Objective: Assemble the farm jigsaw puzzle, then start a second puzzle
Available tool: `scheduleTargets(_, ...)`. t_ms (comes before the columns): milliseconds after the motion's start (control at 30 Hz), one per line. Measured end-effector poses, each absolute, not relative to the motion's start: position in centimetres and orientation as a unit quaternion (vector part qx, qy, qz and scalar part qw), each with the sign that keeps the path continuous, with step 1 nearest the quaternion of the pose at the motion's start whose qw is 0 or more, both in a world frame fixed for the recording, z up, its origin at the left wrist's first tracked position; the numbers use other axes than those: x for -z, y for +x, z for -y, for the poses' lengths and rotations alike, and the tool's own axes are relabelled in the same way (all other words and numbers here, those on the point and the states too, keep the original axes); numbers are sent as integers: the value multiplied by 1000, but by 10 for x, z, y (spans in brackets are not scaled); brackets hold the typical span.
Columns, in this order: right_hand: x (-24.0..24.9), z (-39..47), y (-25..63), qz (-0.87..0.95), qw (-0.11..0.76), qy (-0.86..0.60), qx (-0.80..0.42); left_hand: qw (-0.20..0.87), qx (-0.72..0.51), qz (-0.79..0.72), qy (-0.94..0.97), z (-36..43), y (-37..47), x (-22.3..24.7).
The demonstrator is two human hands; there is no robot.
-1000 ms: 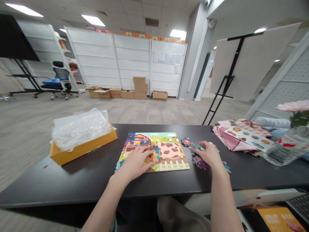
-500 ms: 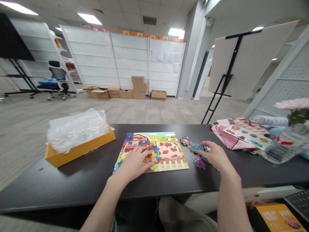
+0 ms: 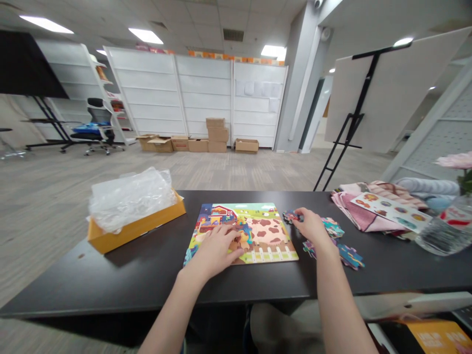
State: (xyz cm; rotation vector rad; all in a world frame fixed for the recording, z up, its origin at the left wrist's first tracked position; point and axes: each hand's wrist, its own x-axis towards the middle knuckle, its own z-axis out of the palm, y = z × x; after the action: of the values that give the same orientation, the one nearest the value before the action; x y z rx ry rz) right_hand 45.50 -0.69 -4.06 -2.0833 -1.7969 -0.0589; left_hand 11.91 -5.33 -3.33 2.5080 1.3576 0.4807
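A farm-scene puzzle board (image 3: 266, 231) with a red barn, a spotted cow and a white fence lies flat on the black table. My left hand (image 3: 218, 247) rests on its left half, fingers spread and lying over the picture. To the right of the board, my right hand (image 3: 312, 228) has its thumb and fingertips closed on a dark blue and red puzzle piece (image 3: 289, 216). Several more pieces lie around that hand: teal pieces (image 3: 333, 227) beyond it, a blue piece (image 3: 351, 256) to its right, and a purple piece (image 3: 308, 249) partly under the wrist.
On the left stands a yellow box (image 3: 142, 226) with clear plastic wrap (image 3: 129, 199) in it. At the right are pink cloths (image 3: 352, 211), a sticker sheet (image 3: 391, 211) and a clear plastic bottle vase (image 3: 444, 228). The table's (image 3: 147, 280) front edge runs below my forearms.
My right hand has moved left and away from me, from the middle of the pieces to the one nearest the board. My left hand stays on the board. The view has shifted slightly left.
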Motion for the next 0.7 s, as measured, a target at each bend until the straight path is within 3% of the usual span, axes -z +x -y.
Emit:
scheduleTargets(267, 43, 6, 456, 639, 209, -740, 1, 119, -164, -460, 864, 55, 120, 31)
scheduleTargets(500, 26, 25, 468, 579, 312, -753, 1, 124, -163, -461, 863, 54, 121, 30)
scheduleTargets(700, 21, 70, 494, 601, 221, -764, -81, 125, -170, -468, 858, 55, 120, 31)
